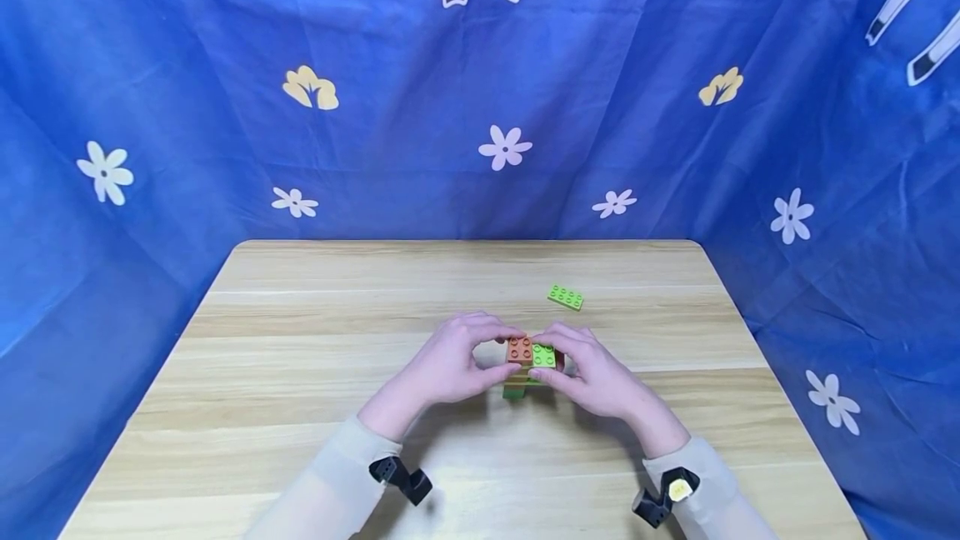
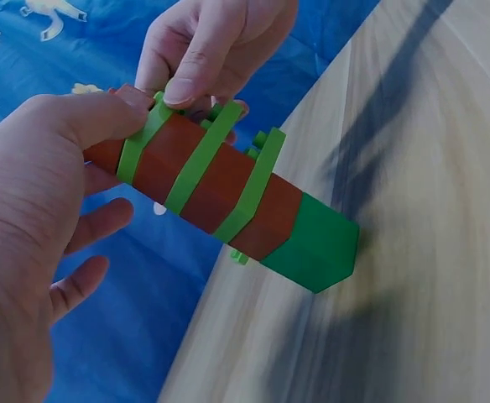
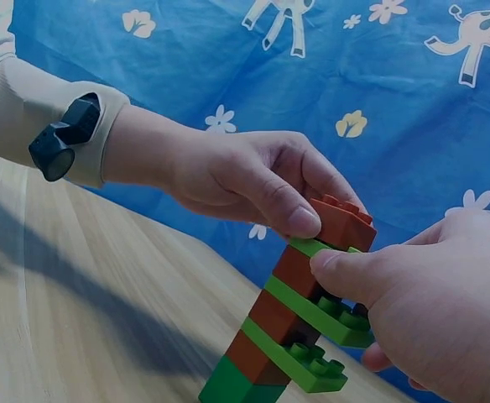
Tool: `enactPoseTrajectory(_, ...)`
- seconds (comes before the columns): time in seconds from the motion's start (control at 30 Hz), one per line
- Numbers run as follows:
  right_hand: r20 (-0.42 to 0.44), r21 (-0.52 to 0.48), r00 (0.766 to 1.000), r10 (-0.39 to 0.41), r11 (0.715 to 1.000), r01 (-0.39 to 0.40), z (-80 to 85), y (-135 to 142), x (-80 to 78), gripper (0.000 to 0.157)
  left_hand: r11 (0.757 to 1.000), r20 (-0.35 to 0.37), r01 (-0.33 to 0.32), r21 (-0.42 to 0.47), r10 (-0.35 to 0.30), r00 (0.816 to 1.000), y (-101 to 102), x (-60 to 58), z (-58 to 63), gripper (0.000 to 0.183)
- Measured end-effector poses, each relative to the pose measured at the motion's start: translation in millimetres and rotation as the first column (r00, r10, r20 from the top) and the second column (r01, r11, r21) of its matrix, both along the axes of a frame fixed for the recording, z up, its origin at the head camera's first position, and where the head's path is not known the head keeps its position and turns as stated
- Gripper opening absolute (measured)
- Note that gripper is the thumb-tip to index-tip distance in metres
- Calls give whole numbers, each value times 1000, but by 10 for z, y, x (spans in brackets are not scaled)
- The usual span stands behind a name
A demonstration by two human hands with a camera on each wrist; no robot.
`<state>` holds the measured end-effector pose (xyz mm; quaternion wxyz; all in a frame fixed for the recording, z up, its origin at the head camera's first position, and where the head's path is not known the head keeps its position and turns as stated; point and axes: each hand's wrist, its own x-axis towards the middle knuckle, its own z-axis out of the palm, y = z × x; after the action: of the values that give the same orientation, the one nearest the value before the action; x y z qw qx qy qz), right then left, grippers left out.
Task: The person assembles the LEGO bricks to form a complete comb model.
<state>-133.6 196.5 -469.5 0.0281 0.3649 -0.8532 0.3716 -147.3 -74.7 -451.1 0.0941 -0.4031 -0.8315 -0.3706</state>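
A narrow tower of toy building bricks stands on the table between the hands. Its base is a dark green brick (image 2: 312, 243), with reddish-brown bricks and thin light green plates alternating above. My left hand (image 1: 459, 361) pinches the top brown brick (image 1: 519, 349) between thumb and fingers, its lower fingers spread away from the tower. With thumb and fingers, my right hand (image 1: 592, 369) grips the uppermost light green plate (image 1: 543, 356) at the end that juts out to the right. Two lower plates, including the bottom light green plate (image 3: 299, 365), stick out the same way, studs showing.
Behind the tower, slightly right, a loose light green plate (image 1: 566, 297) with several studs lies on the wooden table (image 1: 300, 307). A blue patterned cloth (image 1: 420, 107) hangs round the back and sides. Each sleeve carries a black wrist camera (image 1: 401, 477).
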Motion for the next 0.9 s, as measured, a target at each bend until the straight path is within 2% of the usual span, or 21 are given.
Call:
enactPoseTrajectory(0.27,-32,15,999,4,1000,-3,18,7,-16,41,997,70,-66,44,63,996,88,4,-11,49)
enactPoseTrajectory(0.6,-38,25,999,4,1000,-3,5,-4,-18,39,992,161,-68,102,51,986,141,2,-74,41)
enactPoseTrajectory(0.73,-38,21,999,0,1000,0,14,-6,-16,40,993,167,-64,96,48,985,143,-4,-68,41)
enactPoseTrajectory(0.9,-27,20,1000,-2,1000,2,16,-9,-22,40,996,137,-55,71,45,990,140,-21,-55,40)
